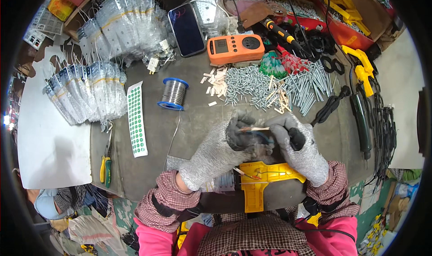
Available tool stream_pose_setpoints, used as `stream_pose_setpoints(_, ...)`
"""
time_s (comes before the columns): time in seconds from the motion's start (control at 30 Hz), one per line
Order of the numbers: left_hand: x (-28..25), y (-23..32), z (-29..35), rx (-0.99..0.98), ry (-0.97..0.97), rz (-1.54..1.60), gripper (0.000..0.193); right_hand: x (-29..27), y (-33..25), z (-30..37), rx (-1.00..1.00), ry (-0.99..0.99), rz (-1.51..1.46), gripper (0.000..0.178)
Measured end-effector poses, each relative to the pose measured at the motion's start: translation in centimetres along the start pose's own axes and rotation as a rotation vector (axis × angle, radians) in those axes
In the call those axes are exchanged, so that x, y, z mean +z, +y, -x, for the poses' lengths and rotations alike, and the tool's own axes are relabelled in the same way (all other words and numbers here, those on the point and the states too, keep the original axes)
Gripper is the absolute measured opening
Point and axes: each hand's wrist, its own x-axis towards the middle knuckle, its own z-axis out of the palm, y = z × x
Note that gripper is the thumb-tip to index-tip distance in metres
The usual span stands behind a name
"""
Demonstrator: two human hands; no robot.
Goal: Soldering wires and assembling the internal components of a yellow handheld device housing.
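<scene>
Both hands wear grey knit gloves with dark palms and meet over the front middle of the table. My right hand pinches one end of a slim pale stick-like piece. Its other, reddish end reaches to the fingers of my left hand, which are curled and partly blurred; what they hold besides is unclear. Dark and bluish wires show between the hands. Just below them lies a yellow pistol-shaped plastic housing half, open side up, with a thin wire and a small pale part in it.
Beyond my hands lie piles of screws and small pale pieces, with an orange meter behind. A solder spool, green-dotted sticker strip, pliers and bagged parts lie left. A black soldering-iron-like tool and cables lie right.
</scene>
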Motion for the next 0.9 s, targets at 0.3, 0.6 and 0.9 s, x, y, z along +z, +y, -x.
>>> stream_pose_setpoints(0.3, -0.4, 1.2, -0.3, -0.062, -0.067, -0.224, 0.023, 0.6, -0.6, 0.0, -0.215, -0.042, 0.307, 0.057)
stream_pose_setpoints(0.6, -0.5, 2.0, 0.1, 0.025, -0.059, -0.248, 0.031, 0.0, -0.5, -0.3, -0.264, -0.077, 0.407, 0.042)
stream_pose_setpoints(0.9, -7.9, 4.9, 6.8, -0.158, 0.055, -0.086, 0.025, -1.8, 1.3, 0.4, 0.224, -0.096, -0.271, 0.019)
